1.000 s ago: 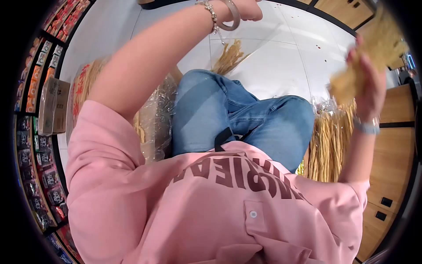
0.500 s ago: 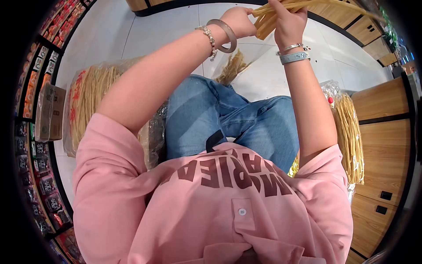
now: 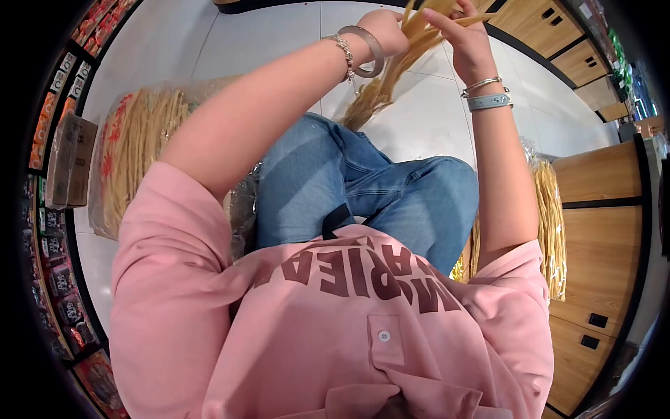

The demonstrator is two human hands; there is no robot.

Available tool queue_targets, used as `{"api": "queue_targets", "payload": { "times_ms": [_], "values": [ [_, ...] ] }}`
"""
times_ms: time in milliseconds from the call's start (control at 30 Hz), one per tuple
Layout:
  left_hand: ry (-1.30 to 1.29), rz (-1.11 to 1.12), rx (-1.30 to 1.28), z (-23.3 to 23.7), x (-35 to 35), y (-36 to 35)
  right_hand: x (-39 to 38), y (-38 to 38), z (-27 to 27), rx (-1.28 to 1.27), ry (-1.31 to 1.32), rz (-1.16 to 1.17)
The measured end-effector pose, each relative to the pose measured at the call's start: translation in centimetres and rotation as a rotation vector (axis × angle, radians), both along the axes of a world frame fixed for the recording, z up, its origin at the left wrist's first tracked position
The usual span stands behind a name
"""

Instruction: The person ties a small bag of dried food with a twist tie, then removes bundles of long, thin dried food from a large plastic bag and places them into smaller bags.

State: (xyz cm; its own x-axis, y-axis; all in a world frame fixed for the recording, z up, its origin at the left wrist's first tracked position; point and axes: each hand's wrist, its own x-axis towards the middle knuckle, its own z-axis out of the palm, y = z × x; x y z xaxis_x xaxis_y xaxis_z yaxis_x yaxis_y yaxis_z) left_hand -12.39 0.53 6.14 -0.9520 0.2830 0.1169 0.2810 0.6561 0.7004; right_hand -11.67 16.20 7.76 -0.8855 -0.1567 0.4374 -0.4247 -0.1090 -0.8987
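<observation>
Long yellowish dried strips [image 3: 399, 66] run from between my hands down toward the floor just beyond my knees. My left hand [image 3: 384, 33], with a thick bangle and a beaded bracelet at its wrist, is closed around the strips near the top edge of the view. To its right, my right hand [image 3: 469, 43] has strips pinched between its fingers, with one finger stretched across the bunch. Some of its fingertips are hidden by strips or cut off by the frame.
A clear plastic bag of similar strips [image 3: 139, 150] lies left of my legs, beside a cardboard box [image 3: 82, 162]. Another bundle [image 3: 551, 227] is at the right, near wooden cabinets [image 3: 601, 244]. Packed shelves [image 3: 59, 244] line the far left.
The strips have turned from pointing rightward to hanging down and leftward, over where the floor bunch lay. My right hand has moved slightly right and down, its fingers more spread.
</observation>
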Motion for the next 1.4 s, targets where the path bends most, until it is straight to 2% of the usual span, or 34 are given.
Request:
{"api": "queue_targets", "payload": {
  "times_ms": [33, 67, 167, 300, 333, 433, 467, 567, 600, 633, 733, 900, 967, 1000, 1033, 1100, 1133, 1267, 1367, 1400],
  "values": [
    [-0.007, -0.005, 0.015, 0.0, 0.0, -0.2, -0.1, 0.1, 0.2, 0.0, 0.046, -0.034],
    [-0.013, -0.009, 0.029, -0.1, 0.1, -0.3, -0.2, 0.8, 0.3, 0.022, -0.002, 0.022],
    [0.079, 0.055, 0.08, -2.1, -1.4, -0.4, 2.2, 0.2, 2.1, 0.123, -0.132, -0.099],
    [0.022, -0.015, 0.095, -2.2, -1.6, -1.0, 0.0, 0.2, 0.6, 0.552, 0.138, -0.261],
    [0.013, -0.026, 0.088, -2.3, -1.9, -1.1, -0.1, -0.2, 0.5, 0.559, 0.26, -0.282],
    [0.008, -0.041, 0.135, -3.0, -2.4, -1.5, -0.6, -0.9, 0.0, 0.705, 0.27, -0.256],
    [0.011, -0.043, 0.16, -3.2, -2.6, -1.6, -0.7, -0.8, 0.3, 0.938, 0.294, -0.207],
    [-0.008, 0.041, 0.049, -3.2, -3.3, -2.1, -1.5, -0.7, -0.1, 0.864, 0.34, -0.173],
    [-0.005, 0.029, 0.066, -3.1, -3.2, -2.2, -0.2, -1.3, 1.4, 0.788, 0.108, -0.174],
    [-0.002, 0.017, 0.082, -2.9, -3.0, -2.3, -0.4, -1.3, 2.1, 0.825, 0.128, -0.178],
    [-0.012, -0.003, 0.058, -2.3, -2.6, -2.3, -0.2, -1.2, 3.7, 0.717, 0.015, -0.28],
    [0.009, -0.042, 0.092, -2.2, -2.6, -2.2, -0.8, -0.4, 5.2, 0.392, -0.1, -0.353],
    [0.047, -0.054, 0.077, -2.6, -3.2, -2.3, -0.9, 1.5, 5.8, 0.217, -0.152, -0.284],
    [-0.088, -0.056, 0.027, -1.5, -2.7, -2.4, -0.8, 1.1, 6.1, 0.192, -0.199, -0.373],
    [-0.052, -0.042, 0.041, -2.3, -3.4, -2.4, -0.8, 0.8, 6.4, 0.166, -0.245, -0.464],
    [0.02, -0.018, 0.068, -4.0, -4.8, -2.6, -3.1, 3.5, 5.3, 0.077, -0.264, -0.371],
    [-0.126, -0.07, 0.055, -2.0, -3.4, -2.9, -3.6, 3.9, 4.9, 0.062, -0.302, -0.37],
    [-0.042, 0.016, -0.025, -1.0, -2.3, -2.0, -3.6, 2.5, 1.4, 0.146, -0.285, -0.357],
    [-0.09, -0.004, -0.086, -0.4, -2.3, -1.8, -1.9, -0.3, -0.5, 0.403, -0.388, -0.261],
    [-0.025, 0.005, 0.031, -0.9, -2.0, -1.9, -1.5, -0.8, -0.4, 0.4, -0.389, -0.214]
  ]
}}
